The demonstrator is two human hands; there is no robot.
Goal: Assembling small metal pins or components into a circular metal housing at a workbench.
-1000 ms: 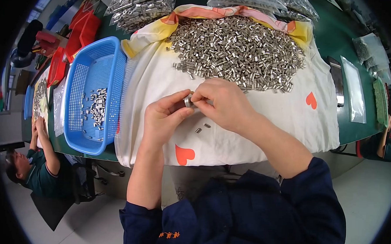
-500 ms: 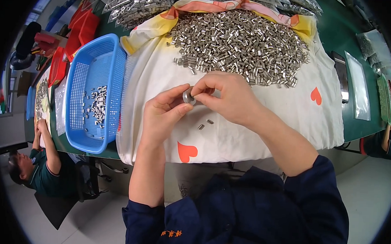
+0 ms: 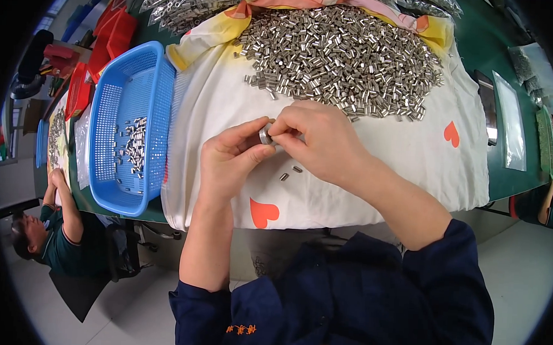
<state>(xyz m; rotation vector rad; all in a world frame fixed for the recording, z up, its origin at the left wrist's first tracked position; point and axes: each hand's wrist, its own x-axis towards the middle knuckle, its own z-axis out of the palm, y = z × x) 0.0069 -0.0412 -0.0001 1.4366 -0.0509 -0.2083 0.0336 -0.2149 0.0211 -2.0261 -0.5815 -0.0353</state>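
Observation:
My left hand [image 3: 227,161] grips a round metal ring [image 3: 264,135] between thumb and fingers, just above the white cloth. Against the ring's right side, my right hand [image 3: 321,137] has its thumb and fingers pinched together; whatever they hold is hidden. Below the hands, two small metal cylinders [image 3: 284,177] lie loose on the cloth. A wide heap of similar shiny metal cylinders [image 3: 343,58] spreads over the cloth beyond my hands.
Left of the cloth [image 3: 387,177] stands a blue plastic basket [image 3: 161,112] with some cylinders inside. Bags of metal parts [image 3: 194,5] lie at the back. Clear plastic bags [image 3: 509,121] rest on the green table at right. Another person [image 3: 70,237] sits at far left.
The right fingers have shifted slightly and look more closed against the ring. The left hand keeps its grip, and the whole view has tilted a little.

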